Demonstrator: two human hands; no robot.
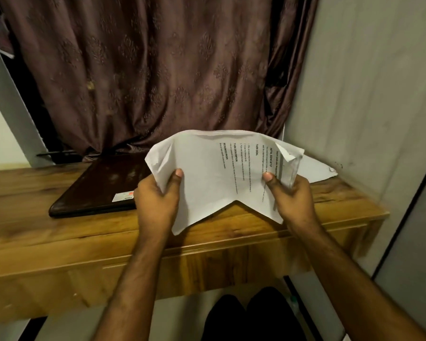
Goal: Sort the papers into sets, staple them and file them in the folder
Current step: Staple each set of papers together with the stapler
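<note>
A bundle of white printed papers [214, 173] hangs in the air above the wooden desk [84, 230], bowed in the middle with its text running sideways. My left hand [158, 200] grips its left edge, thumb on top. My right hand [290, 200] grips the right edge, where a corner is folded over and the sheet edges show. Another white sheet [315, 171] lies flat on the desk behind my right hand, partly hidden. No stapler or folder is plainly visible.
A closed dark laptop [99, 190] lies on the desk's left half. A brown curtain [145, 70] hangs behind the desk. A pale wall [367, 94] stands close on the right. My dark-clothed knees [251, 316] are under the desk edge.
</note>
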